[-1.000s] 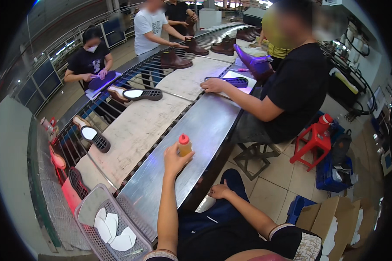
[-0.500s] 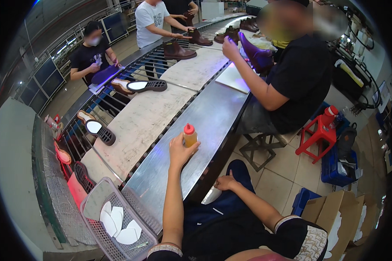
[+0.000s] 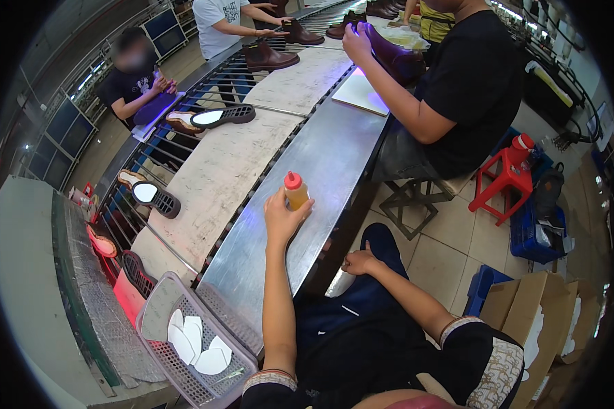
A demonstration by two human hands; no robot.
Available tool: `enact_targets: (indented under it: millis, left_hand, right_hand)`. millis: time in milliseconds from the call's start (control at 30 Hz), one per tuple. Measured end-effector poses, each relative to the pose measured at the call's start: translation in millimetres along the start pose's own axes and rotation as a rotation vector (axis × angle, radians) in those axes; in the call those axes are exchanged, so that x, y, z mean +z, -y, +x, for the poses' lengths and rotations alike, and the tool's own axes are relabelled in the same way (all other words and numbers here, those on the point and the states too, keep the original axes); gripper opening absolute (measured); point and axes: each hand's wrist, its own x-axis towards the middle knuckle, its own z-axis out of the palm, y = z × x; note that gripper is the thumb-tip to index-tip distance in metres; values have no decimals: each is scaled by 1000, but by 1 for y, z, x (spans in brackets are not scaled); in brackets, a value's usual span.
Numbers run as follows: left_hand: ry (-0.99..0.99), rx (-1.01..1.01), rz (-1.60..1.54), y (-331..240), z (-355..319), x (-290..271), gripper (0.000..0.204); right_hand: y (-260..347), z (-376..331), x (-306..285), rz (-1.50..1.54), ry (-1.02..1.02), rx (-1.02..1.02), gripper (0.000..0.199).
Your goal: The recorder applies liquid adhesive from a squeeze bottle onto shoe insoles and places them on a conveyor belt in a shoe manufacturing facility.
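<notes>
My left hand is closed around a squeeze bottle of amber liquid with a red nozzle cap. It keeps the bottle upright on the metal bench top. On my leg in dark blue trousers rests my right hand, its fingers curled and nothing seen in them. A grey plastic basket with white cut pieces stands by my left forearm. Across the conveyor to the left lie shoe soles, one of them a black sole with a white insert.
Brown ankle boots stand on the roller conveyor. At the right, a seated co-worker holds a dark boot under violet light. Another person works at the left. A red stool, blue crates and cardboard boxes stand on the right.
The view has shifted a little, so the scene sits slightly differently. My left hand still grips the bottle and my right stays on my leg. The person at the left has brought both hands together.
</notes>
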Motion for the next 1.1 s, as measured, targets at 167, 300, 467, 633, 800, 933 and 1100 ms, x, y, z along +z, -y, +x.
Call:
enact_targets:
  millis: [167, 300, 467, 633, 800, 933, 1100]
  left_hand:
    - [-5, 9, 8, 1, -1, 0, 49]
    - [-3, 15, 1, 2, -2, -1, 49]
    - [-3, 19, 31, 3, -3, -5, 48]
    - [-13, 44, 44, 2, -4, -5, 48]
    - [-14, 47, 66, 2, -5, -5, 49]
    - [-24, 64, 59, 4, -6, -6, 48]
    - [-18, 58, 47, 6, -8, -8, 48]
  right_hand:
    - [0, 2, 3, 22, -10, -15, 38]
    - [0, 4, 5, 14, -6, -1, 37]
    - [1, 6, 5, 1, 16, -13, 41]
    - [3, 6, 4, -7, 22, -20, 45]
    - [6, 3, 1, 2, 38, -17, 48]
    - [9, 1, 0, -8, 34, -12, 48]
    - [11, 0, 2, 2, 17, -9, 47]
